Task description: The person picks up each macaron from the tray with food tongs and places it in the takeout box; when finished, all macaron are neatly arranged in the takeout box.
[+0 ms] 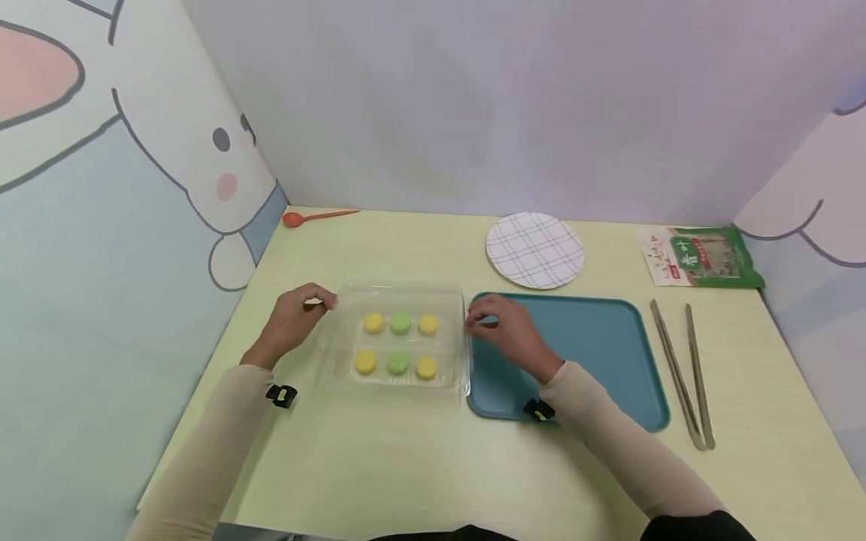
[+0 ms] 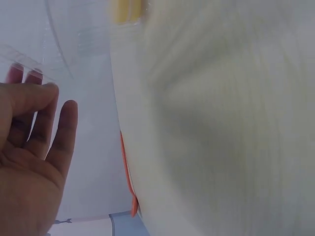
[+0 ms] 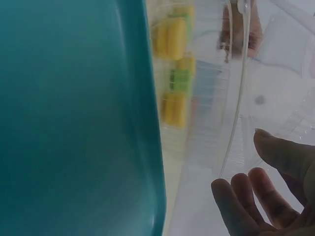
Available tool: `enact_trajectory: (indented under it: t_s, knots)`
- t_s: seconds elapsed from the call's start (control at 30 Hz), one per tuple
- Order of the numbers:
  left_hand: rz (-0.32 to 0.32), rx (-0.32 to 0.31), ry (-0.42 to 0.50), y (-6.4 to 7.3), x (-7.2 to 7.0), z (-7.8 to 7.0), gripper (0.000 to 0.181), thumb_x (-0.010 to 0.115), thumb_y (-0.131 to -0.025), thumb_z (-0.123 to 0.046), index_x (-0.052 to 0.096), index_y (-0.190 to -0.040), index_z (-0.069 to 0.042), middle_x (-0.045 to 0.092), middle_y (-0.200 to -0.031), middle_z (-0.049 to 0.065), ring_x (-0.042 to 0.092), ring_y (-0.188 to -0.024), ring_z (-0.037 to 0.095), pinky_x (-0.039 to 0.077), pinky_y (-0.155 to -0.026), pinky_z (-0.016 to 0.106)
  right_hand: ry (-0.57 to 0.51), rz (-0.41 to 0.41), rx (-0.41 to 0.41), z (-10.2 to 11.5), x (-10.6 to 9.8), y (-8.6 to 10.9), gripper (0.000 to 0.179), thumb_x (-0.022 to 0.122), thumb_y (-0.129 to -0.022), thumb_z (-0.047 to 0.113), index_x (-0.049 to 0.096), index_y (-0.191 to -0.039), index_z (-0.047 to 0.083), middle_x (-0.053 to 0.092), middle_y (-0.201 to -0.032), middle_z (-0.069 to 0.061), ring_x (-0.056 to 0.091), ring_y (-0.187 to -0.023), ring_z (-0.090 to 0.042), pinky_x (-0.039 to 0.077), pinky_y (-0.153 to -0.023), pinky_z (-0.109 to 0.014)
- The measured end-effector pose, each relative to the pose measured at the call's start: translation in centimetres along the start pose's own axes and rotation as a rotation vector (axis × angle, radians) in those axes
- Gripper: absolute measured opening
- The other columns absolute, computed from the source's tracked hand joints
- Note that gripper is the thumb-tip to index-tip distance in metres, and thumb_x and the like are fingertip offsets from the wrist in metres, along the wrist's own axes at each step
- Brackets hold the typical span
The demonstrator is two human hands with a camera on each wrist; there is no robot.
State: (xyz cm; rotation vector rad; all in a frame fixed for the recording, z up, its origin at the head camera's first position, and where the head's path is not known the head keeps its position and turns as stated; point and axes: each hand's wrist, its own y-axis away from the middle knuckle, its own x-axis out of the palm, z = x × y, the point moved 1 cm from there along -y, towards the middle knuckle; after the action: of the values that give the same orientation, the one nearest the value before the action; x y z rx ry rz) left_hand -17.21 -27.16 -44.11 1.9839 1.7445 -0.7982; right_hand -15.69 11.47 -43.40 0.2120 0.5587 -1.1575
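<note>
A clear plastic box (image 1: 443, 368) holds several small yellow and green macarons (image 1: 400, 324) in two rows. Its clear lid (image 1: 399, 291) stands over them, and the macarons show through it. At the lid's left side, my left hand (image 1: 295, 314) pinches the rim between thumb and fingers; in the left wrist view, some fingertips (image 2: 34, 74) lie behind the plastic. On the opposite side my right hand (image 1: 504, 327) holds the lid's edge, above the rim of the blue tray. Seen from the right wrist, the thumb (image 3: 280, 152) and fingers sit right at the lid's corner.
The blue tray (image 1: 575, 338) lies right beside the box. Steel tongs (image 1: 685, 376) lie to its right. Farther back are a checked round plate (image 1: 535, 250), a green and white food packet (image 1: 704, 258) and a red spoon (image 1: 318, 217), with a wall behind.
</note>
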Motion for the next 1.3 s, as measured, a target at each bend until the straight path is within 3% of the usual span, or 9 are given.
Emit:
enact_trajectory:
  t_s: [0.17, 0.4, 0.47, 0.6, 0.77, 0.93, 1.13, 1.3]
  knots:
    - [-0.016, -0.015, 0.004, 0.2, 0.5, 0.1, 0.012, 0.060, -0.098, 0.003, 0.067, -0.090, -0.003, 0.070, -0.112, 0.012, 0.064, -0.110, 0.029, 0.053, -0.090, 0.048, 0.060, 0.009, 0.008, -0.3, 0.4, 0.7, 0.008, 0.077, -0.088, 0.001, 0.075, -0.091, 0.009, 0.062, -0.115, -0.008, 0.065, -0.099, -0.022, 0.057, -0.082, -0.034]
    - [-0.026, -0.057, 0.065, 1.1, 0.8, -0.1, 0.007, 0.061, -0.099, -0.003, 0.067, -0.095, -0.003, 0.069, -0.116, 0.012, 0.061, -0.116, 0.027, 0.052, -0.088, 0.029, 0.110, 0.037, -0.024, -0.6, 0.8, 1.3, 0.011, 0.076, -0.088, -0.001, 0.076, -0.097, 0.005, 0.062, -0.120, -0.012, 0.065, -0.104, -0.027, 0.057, -0.084, -0.034]
    - [-0.012, -0.084, 0.089, 1.7, 0.7, -0.4, 0.007, 0.060, -0.100, -0.006, 0.066, -0.103, -0.003, 0.066, -0.121, 0.013, 0.060, -0.118, 0.029, 0.052, -0.091, 0.032, 0.121, 0.053, -0.018, -0.6, 1.0, 1.6, 0.014, 0.073, -0.090, -0.002, 0.076, -0.103, 0.002, 0.061, -0.123, -0.014, 0.065, -0.106, -0.029, 0.057, -0.084, -0.034]
    - [0.029, -0.177, 0.107, 3.6, 0.4, -1.6, 0.023, 0.059, -0.102, -0.011, 0.060, -0.122, -0.002, 0.055, -0.133, 0.016, 0.053, -0.125, 0.037, 0.047, -0.098, 0.050, 0.088, 0.059, 0.040, -0.2, 1.5, 2.5, 0.020, 0.071, -0.094, 0.003, 0.072, -0.114, 0.001, 0.061, -0.123, -0.014, 0.066, -0.103, -0.028, 0.057, -0.084, -0.036]
    - [0.119, -0.312, 0.103, 5.8, -0.2, -3.9, 0.039, 0.057, -0.103, -0.014, 0.051, -0.139, -0.001, 0.050, -0.139, 0.021, 0.048, -0.128, 0.038, 0.046, -0.099, 0.054, -0.053, 0.029, 0.222, 0.4, 1.7, 4.4, 0.027, 0.076, -0.092, 0.017, 0.068, -0.113, 0.002, 0.065, -0.105, -0.007, 0.066, -0.086, -0.020, 0.056, -0.074, -0.037]
    - [0.232, -0.423, 0.172, 7.7, -0.5, -5.1, 0.051, 0.054, -0.105, -0.017, 0.035, -0.148, 0.005, 0.047, -0.136, 0.026, 0.054, -0.119, 0.038, 0.054, -0.090, 0.044, -0.328, 0.097, 0.375, 0.9, 2.3, 6.4, 0.049, 0.075, -0.093, 0.020, 0.054, -0.130, -0.004, 0.064, -0.100, -0.011, 0.067, -0.080, -0.027, 0.057, -0.068, -0.040]
    - [0.329, -0.520, 0.279, 9.8, -0.2, -4.2, 0.052, 0.054, -0.105, -0.020, 0.038, -0.144, 0.009, 0.056, -0.119, 0.020, 0.061, -0.109, 0.030, 0.057, -0.080, 0.039, -0.506, 0.165, 0.418, 0.9, 3.2, 6.8, 0.055, 0.069, -0.098, 0.018, 0.042, -0.139, -0.007, 0.062, -0.104, -0.017, 0.067, -0.090, -0.038, 0.058, -0.075, -0.045]
    - [0.357, -0.536, 0.404, 9.8, 0.5, -2.9, 0.046, 0.054, -0.105, -0.020, 0.043, -0.139, 0.009, 0.060, -0.117, 0.019, 0.064, -0.103, 0.023, 0.057, -0.080, 0.035, -0.549, 0.167, 0.423, 0.3, 3.2, 6.3, 0.046, 0.064, -0.099, 0.010, 0.044, -0.135, -0.010, 0.059, -0.103, -0.018, 0.067, -0.086, -0.034, 0.058, -0.076, -0.047]
